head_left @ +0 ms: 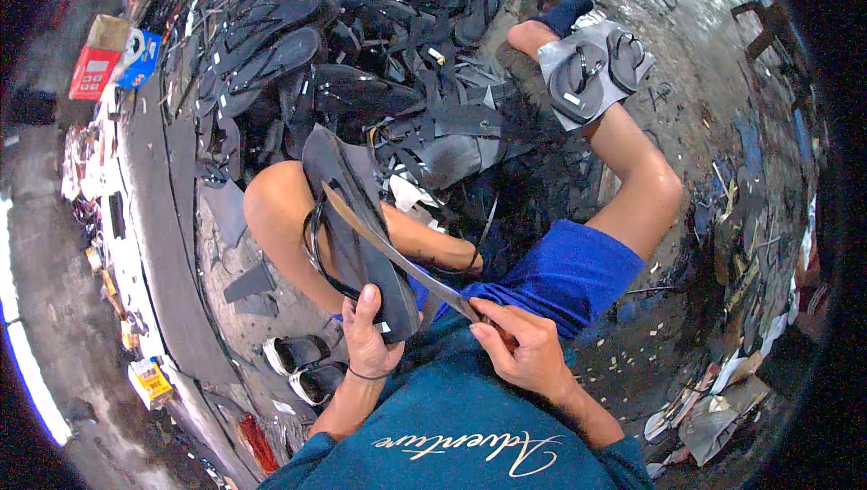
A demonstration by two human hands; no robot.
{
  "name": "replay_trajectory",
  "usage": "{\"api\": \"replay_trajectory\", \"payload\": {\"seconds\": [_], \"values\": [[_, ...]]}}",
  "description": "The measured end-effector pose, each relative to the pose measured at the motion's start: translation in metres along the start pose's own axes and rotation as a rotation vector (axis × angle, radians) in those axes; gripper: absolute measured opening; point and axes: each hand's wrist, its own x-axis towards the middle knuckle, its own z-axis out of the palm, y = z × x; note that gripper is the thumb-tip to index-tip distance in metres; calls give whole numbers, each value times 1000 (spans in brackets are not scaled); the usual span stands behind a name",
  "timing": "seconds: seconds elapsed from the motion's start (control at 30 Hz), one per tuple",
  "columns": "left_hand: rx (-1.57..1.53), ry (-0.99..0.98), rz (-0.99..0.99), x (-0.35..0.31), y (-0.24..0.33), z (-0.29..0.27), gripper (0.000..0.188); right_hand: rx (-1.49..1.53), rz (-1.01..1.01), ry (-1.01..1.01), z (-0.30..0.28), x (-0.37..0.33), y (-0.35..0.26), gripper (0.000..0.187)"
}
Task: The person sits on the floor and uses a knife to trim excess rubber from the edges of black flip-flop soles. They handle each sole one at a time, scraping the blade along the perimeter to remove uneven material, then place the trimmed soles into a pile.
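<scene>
A pile of black sandals (361, 88) fills the upper middle of the frame. At centre, one sandal (358, 242) lies over the bent left leg (273, 210), perhaps so the leg props it. At upper right, a grey sheet (616, 93) with a pair (578, 79) on it covers the right shin (625, 142). The left hand (368, 344) clamps the centre sandal's lower end, seemingly for steadiness; the right hand (526, 347) pinches a long curved strip (402, 261), possibly a blade, along its edge
</scene>
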Motion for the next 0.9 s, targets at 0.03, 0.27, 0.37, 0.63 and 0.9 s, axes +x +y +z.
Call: {"api": "replay_trajectory", "payload": {"seconds": [0.03, 0.27, 0.37, 0.63, 0.9], "values": [[11, -2, -8, 0, -1, -1, 41, -4, 44, -35, 1, 4, 1, 29], [69, 11, -17, 2, 8, 11, 39, 12, -107, 108, 37, 61, 10, 28], [55, 12, 16, 1, 8, 13, 38, -19, -84, 85, 49, 88, 9, 29], [120, -103, -119, -24, -9, -20, 53, -32, -95, 56, 67, 188, 42, 25], [495, -483, 261, 34, 39, -6, 54, 521, -17, -179, 22, 141, -17, 35]]}}
